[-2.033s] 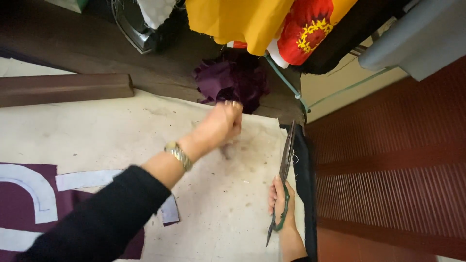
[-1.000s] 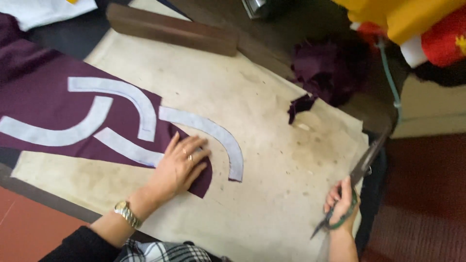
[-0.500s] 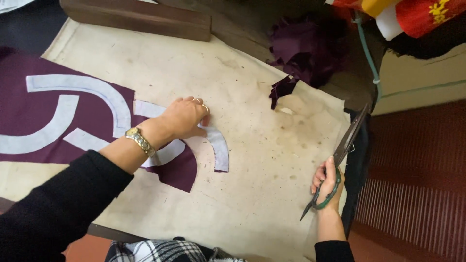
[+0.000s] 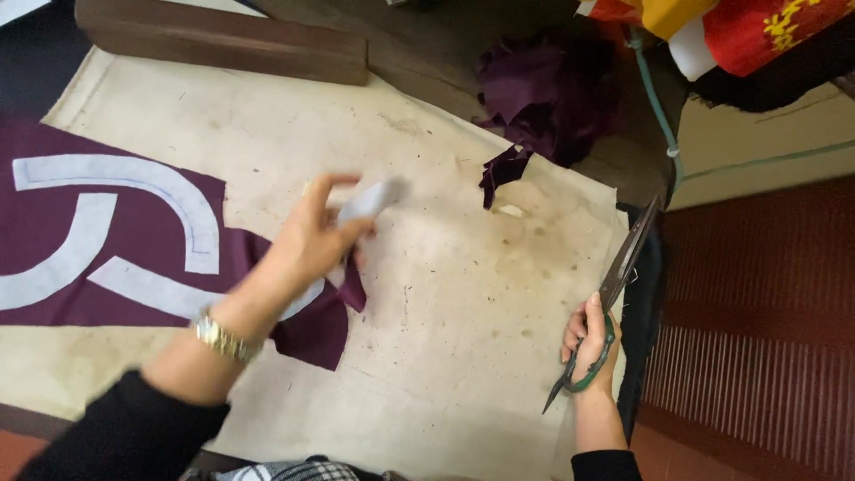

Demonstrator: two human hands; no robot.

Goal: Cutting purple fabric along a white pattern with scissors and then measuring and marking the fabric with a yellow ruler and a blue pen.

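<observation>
Your left hand (image 4: 312, 240) pinches the pale paper strip (image 4: 370, 200); lift it gently. Keep the scissors (image 4: 606, 298) in your right hand (image 4: 590, 343) pointed away.

Sleeves: both arms wore black long sleeves.
Left wrist: a gold metal watch (image 4: 220, 338) sat above the left hand (image 4: 312, 240).
Lap: checked black-and-white cloth (image 4: 285, 469).

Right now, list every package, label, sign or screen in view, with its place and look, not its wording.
None in view: no package, label, sign or screen.
Nearest to one: pale curved pattern pieces lying on the purple fabric, left.
One pale piece lifted in the left hand, blurred.
Scissors in the right hand, at the table's right edge.
</observation>
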